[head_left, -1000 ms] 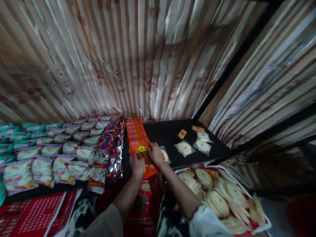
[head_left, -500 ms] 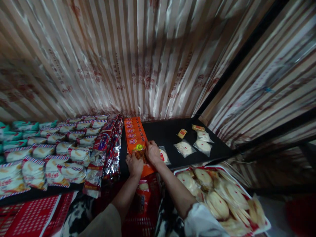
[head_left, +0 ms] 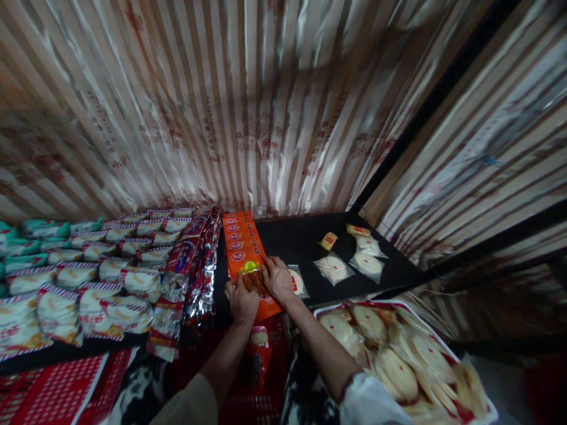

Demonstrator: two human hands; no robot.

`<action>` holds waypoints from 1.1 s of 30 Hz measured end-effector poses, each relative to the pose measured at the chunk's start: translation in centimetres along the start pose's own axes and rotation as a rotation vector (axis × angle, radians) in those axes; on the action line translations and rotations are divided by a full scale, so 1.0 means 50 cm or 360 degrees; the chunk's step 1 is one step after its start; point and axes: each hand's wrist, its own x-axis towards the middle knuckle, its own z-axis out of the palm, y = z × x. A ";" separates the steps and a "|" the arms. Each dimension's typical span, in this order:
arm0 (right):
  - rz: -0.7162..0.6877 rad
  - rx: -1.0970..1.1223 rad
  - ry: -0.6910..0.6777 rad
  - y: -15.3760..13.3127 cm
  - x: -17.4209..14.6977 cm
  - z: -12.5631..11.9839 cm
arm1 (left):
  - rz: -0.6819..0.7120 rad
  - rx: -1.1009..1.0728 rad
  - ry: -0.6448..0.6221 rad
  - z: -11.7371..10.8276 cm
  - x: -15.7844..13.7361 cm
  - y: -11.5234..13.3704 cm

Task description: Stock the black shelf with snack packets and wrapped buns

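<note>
My left hand [head_left: 243,301] grips the left side of an orange snack packet [head_left: 256,284] with a clear window showing brown sticks. My right hand [head_left: 277,280] holds the packet's right side, fingers bent over its edge. It lies at the front end of an overlapping row of matching orange packets [head_left: 238,236] on the black shelf [head_left: 287,236]. Close to my right hand is a round white flatbread in a clear wrapper [head_left: 297,282]. Left of the row stand dark red shiny packets [head_left: 195,254].
Rows of white snack bags [head_left: 97,304] and green bags [head_left: 26,245] fill the left. Several wrapped flatbreads [head_left: 333,268] lie on the right. A white-rimmed tray [head_left: 436,336] of flatbreads and red baskets [head_left: 57,386] stand in front. Striped sheeting [head_left: 248,106] hangs behind.
Both hands stay at the front orange packet. My right hand has shifted slightly down, its fingers flatter over the packet. The view has shifted a little.
</note>
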 end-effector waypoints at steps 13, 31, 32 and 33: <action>0.0005 -0.0121 -0.0057 0.007 0.003 -0.022 | 0.0115 -0.0048 0.0136 0.006 -0.002 -0.007; -0.0158 -0.0067 -0.0064 0.007 0.009 0.009 | 0.0127 -0.0024 0.0115 -0.005 -0.006 -0.008; -0.0155 -0.0073 -0.0065 0.005 0.009 0.009 | 0.0125 -0.0023 0.0102 -0.007 -0.006 -0.007; -0.0155 -0.0081 -0.0070 0.004 0.008 0.009 | 0.0124 -0.0022 0.0091 -0.009 -0.006 -0.007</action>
